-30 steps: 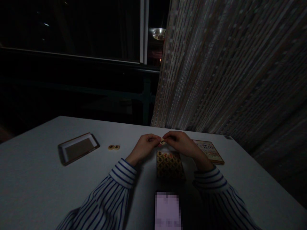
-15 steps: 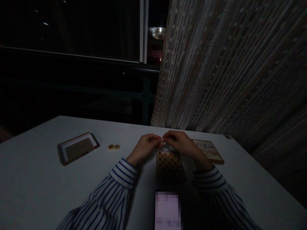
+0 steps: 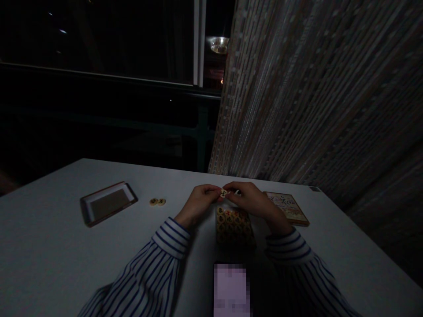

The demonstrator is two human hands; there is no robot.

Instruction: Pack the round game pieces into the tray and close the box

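Observation:
Between my fingertips is a round, cream xiangqi piece with a dark character facing me. My left hand pinches it from the left, and my right hand grips its right edge. Just below my hands sits a box of xiangqi pieces, filled with rows of discs; the top row shows some red characters, the others dark ones. Off to the left, two loose xiangqi pieces lie side by side on the white table.
An open shallow tray-like box part lies at the left. A flat printed lid or booklet rests beyond my right wrist. A lit phone-like screen, blurred out, is at the near edge. A string curtain hangs behind the table.
The piece in my fingers has turned so more of its face shows. My right fingers have shifted slightly; both hands stay in nearly the same place.

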